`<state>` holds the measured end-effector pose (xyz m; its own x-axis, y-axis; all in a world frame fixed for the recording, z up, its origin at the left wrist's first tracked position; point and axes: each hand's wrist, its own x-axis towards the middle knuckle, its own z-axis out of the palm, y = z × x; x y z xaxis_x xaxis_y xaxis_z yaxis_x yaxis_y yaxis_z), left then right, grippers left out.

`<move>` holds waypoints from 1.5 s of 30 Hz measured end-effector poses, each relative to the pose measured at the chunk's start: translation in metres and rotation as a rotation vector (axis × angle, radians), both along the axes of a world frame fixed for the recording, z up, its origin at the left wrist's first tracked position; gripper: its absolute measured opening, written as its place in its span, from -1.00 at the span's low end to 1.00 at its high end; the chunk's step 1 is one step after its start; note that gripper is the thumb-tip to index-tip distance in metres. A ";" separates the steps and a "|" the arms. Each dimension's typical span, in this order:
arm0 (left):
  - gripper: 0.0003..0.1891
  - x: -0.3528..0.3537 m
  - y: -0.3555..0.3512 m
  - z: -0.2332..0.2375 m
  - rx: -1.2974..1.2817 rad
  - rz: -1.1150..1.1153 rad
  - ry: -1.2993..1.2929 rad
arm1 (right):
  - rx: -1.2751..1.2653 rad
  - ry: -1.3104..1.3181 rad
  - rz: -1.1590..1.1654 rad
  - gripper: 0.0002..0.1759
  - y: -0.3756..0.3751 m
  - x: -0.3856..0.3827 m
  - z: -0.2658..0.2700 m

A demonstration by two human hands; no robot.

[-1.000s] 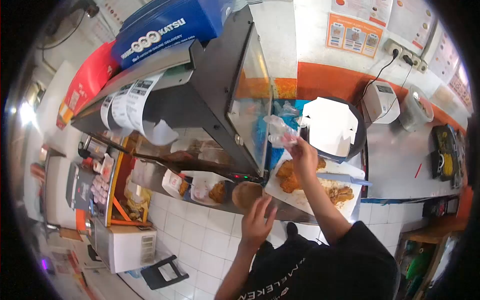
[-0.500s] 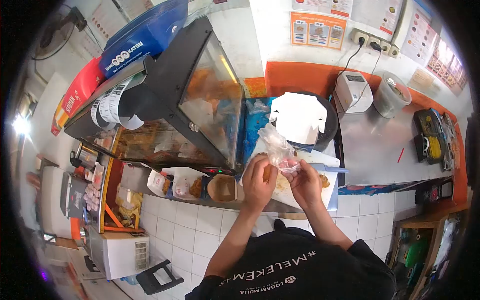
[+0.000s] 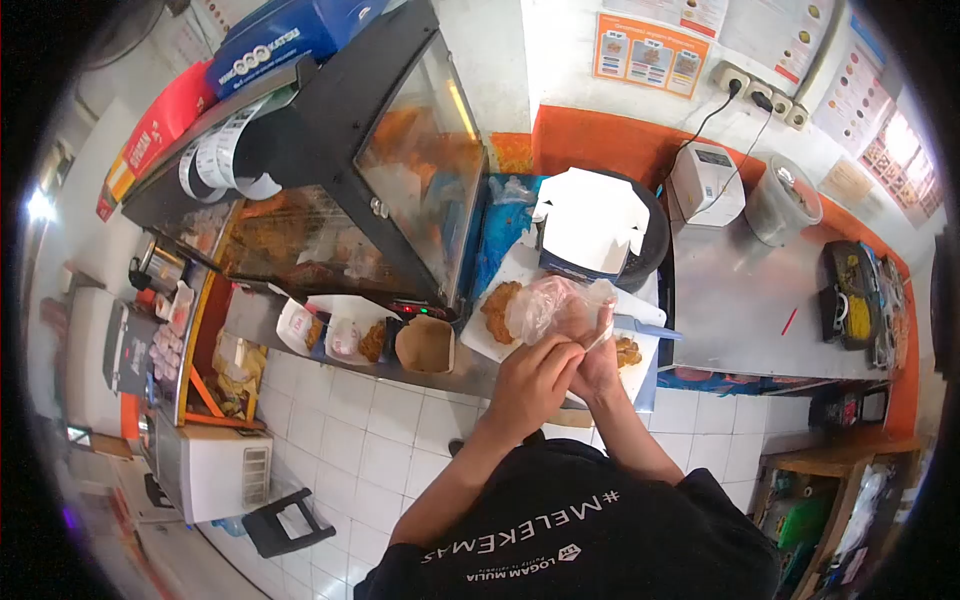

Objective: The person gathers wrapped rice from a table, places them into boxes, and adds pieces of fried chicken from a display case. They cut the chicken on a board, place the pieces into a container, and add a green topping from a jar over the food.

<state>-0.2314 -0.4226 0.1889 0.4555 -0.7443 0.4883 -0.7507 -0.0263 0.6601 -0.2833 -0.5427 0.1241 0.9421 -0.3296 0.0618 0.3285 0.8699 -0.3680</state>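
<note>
A clear, crumpled plastic bag (image 3: 556, 306) is stretched between my hands over a white cutting board (image 3: 483, 338). My left hand (image 3: 538, 382) is closed, its fingers pinching the bag's lower edge. Beside it my right hand (image 3: 597, 362) has its fingers pointing up, partly inside or behind the thin plastic. Fried chicken (image 3: 499, 312) lies on the board to the left of the bag, and smaller fried pieces (image 3: 627, 352) lie at the right. The blue handle of a knife (image 3: 648, 328) sticks out past the board's right side. An open white box (image 3: 590, 222) stands behind the bag.
A glass display cabinet (image 3: 420, 170) rises at the left. Along the counter's front edge stand an empty brown box (image 3: 425, 345) and filled boxes (image 3: 355, 330). At the right are a white printer (image 3: 706, 184), a plastic tub (image 3: 783, 203) and a black tray (image 3: 853, 298).
My left hand has moved right, against my right hand. The bag has spread and lowered over the board, uncovering the large chicken piece. The whole view has shifted slightly.
</note>
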 end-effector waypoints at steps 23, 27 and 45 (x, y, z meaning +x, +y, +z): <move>-0.44 -0.053 0.024 -0.077 0.476 -0.618 0.380 | -1.241 1.043 -0.511 -0.10 -0.070 -0.082 -0.101; -0.35 -0.019 0.052 -0.080 0.676 -0.481 0.413 | -1.883 1.326 -0.296 0.04 -0.079 -0.098 -0.184; -0.33 -0.001 0.199 -0.131 0.891 0.003 0.705 | -2.423 0.630 -0.516 -0.61 -0.078 -0.055 -0.239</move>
